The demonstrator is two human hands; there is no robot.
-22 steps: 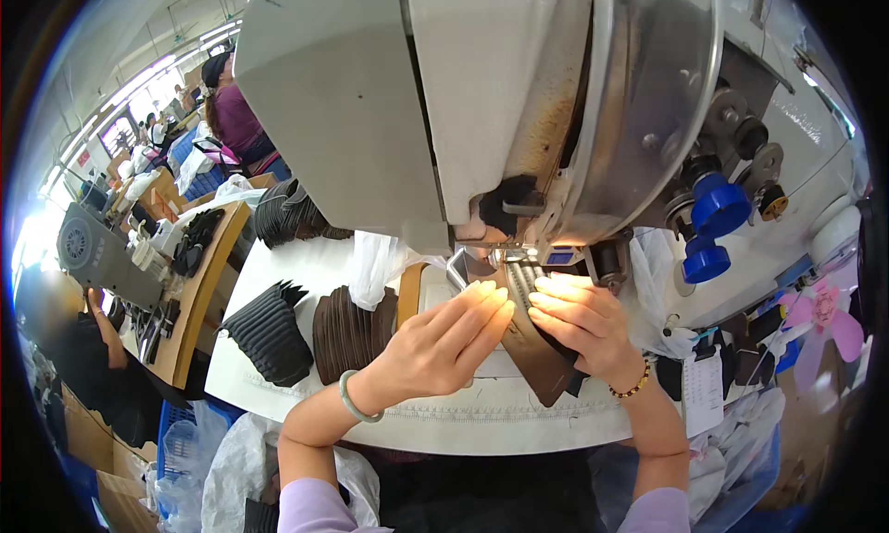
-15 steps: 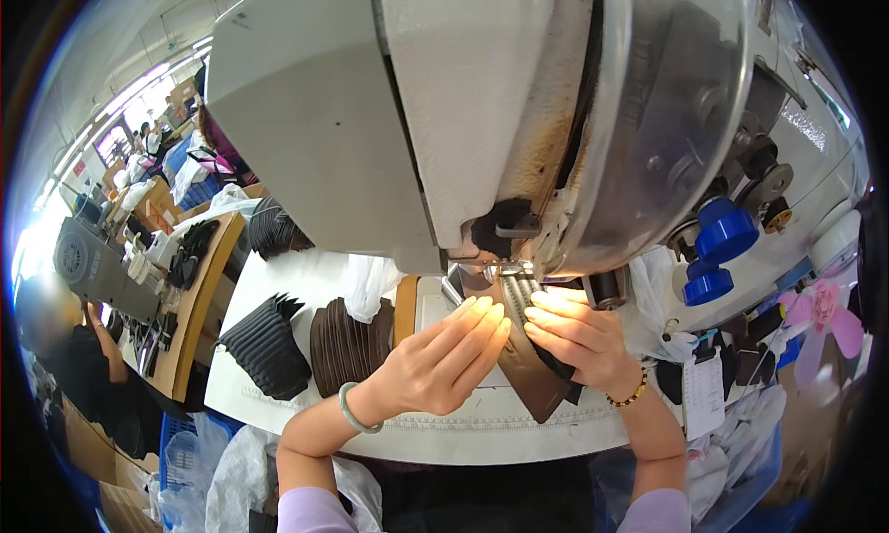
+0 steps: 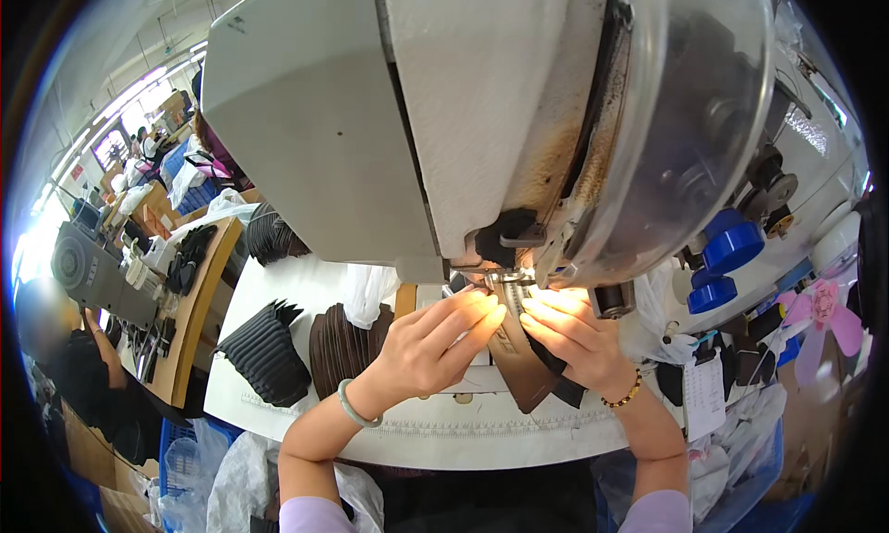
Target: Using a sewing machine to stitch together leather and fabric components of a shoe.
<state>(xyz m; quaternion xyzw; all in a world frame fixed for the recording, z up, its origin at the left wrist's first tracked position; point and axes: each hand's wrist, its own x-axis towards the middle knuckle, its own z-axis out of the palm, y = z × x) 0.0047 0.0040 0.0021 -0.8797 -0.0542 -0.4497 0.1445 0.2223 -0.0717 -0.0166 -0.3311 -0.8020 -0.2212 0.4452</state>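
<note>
Both of my hands are at the sewing machine, under its lit needle area. A brown pointed strip of material lies between them, with a darker layer showing at its right edge. My left hand, bangle on the wrist, has its fingertips closed together on the strip's left edge. On the other edge the bent fingers of my right hand are pressed together, holding the strip close to the presser foot. The fingertips are washed out by the lamp.
A brown stack of folded pieces and a black stack lie left on the white table. White plastic sits behind them. Blue knobs, a paper pad and a pink fan are right. A person sits far left.
The strip has shifted slightly away from me, toward the needle. My left fingers have bent more and moved a little inward; my right hand has hardly moved.
</note>
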